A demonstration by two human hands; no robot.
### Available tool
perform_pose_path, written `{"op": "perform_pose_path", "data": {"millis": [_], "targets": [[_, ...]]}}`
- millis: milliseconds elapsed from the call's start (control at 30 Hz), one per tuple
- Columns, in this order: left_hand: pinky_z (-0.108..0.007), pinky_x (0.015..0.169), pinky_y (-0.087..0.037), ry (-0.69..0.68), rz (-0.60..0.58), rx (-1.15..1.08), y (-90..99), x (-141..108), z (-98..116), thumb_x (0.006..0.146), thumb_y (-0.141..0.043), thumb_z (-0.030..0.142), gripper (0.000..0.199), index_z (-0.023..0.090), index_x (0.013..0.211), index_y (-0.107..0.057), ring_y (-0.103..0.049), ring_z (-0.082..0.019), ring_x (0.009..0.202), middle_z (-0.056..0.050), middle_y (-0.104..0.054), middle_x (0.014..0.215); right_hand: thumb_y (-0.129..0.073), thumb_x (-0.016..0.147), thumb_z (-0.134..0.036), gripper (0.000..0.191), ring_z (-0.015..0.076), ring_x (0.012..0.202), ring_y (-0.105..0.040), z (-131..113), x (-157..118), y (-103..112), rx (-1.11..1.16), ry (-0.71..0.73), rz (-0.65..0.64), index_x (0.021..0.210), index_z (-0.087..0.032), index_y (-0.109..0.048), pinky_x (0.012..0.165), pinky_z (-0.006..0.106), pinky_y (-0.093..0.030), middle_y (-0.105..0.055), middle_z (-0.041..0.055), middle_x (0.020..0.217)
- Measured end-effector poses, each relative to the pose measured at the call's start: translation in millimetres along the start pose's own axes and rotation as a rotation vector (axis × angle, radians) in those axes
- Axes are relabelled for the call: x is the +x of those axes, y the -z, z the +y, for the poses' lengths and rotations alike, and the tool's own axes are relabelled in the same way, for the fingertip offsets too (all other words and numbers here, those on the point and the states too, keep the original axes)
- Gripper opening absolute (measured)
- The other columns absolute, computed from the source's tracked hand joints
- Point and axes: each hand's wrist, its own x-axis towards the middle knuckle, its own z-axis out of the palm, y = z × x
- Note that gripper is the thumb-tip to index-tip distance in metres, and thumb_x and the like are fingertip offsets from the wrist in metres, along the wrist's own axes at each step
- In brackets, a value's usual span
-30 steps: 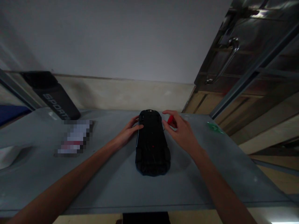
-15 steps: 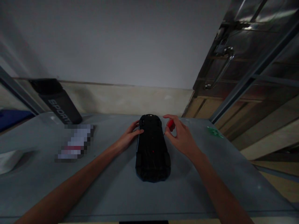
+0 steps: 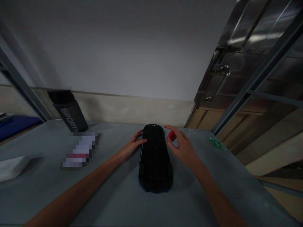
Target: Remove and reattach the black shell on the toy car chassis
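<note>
A black toy car (image 3: 155,164) lies underside up on the grey table, its narrower end toward the wall. My left hand (image 3: 133,145) grips the car's left side near the far end, with the thumb on the underside. At its right side, my right hand (image 3: 181,143) is curled around a small red object (image 3: 172,136), probably a handle. Thumb and index finger of that hand are apart, and the other fingers close on the red piece. What the red piece joins to is too dark to make out.
A dark bottle marked SPORT (image 3: 72,113) stands at the back left. Nearer are a blurred-out flat item (image 3: 81,149) and a white object (image 3: 14,167). Green crumpled wrap (image 3: 217,143) lies at the right. A wall (image 3: 132,108) rises behind the table (image 3: 113,201).
The camera view has tilted up a little, so everything on the table appears lower. Both hands keep nearly the same places beside the car.
</note>
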Motion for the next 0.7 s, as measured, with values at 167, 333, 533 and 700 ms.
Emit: {"op": "perform_pose_path", "data": {"millis": [167, 333, 533, 700], "targets": [[-0.055, 0.136, -0.035, -0.001, -0.019, -0.002, -1.7, -2.6, 2.7, 0.082, -0.09, 0.041, 0.072, 0.033, 0.15, -0.068, -0.049, -0.041, 0.163, -0.008, -0.058, 0.172, -0.059, 0.109, -0.03, 0.037, 0.0225, 0.077, -0.067, 1.6, 0.0, -0.7, -0.034, -0.033, 0.01, 0.143, -0.026, -0.07, 0.08, 0.037, -0.058, -0.067, 0.0006, 0.082], [-0.058, 0.135, -0.035, -0.017, -0.041, -0.038, -3.4, -4.6, 5.2, 0.083, -0.091, 0.039, 0.074, 0.027, 0.151, -0.066, -0.054, -0.04, 0.158, -0.014, -0.059, 0.171, -0.055, 0.105, -0.022, 0.043, 0.0229, 0.085, -0.07, -2.0, 0.5, 2.1, 0.008, 0.002, -0.003, 0.146, -0.025, -0.068, 0.089, 0.04, -0.06, -0.072, 0.0033, 0.092], [-0.058, 0.135, -0.035, -0.014, -0.012, -0.029, -3.3, -2.9, 4.2, 0.077, -0.095, 0.043, 0.078, 0.028, 0.148, -0.068, -0.056, -0.041, 0.156, -0.014, -0.06, 0.168, -0.059, 0.107, -0.029, 0.037, 0.0226, 0.078, -0.068, -0.8, 0.9, 2.6, 0.001, -0.045, -0.011, 0.141, -0.029, -0.074, 0.083, 0.037, -0.06, -0.068, 0.0008, 0.082], [-0.057, 0.134, -0.037, -0.048, -0.013, 0.0, -2.7, -1.8, 3.8, 0.078, -0.093, 0.042, 0.07, 0.031, 0.144, -0.071, -0.056, -0.041, 0.157, -0.011, -0.066, 0.163, -0.057, 0.103, -0.022, 0.043, 0.0225, 0.081, -0.07, -0.1, 1.2, 2.1, 0.014, -0.006, -0.001, 0.144, -0.027, -0.071, 0.086, 0.038, -0.06, -0.072, 0.0019, 0.088]]}}
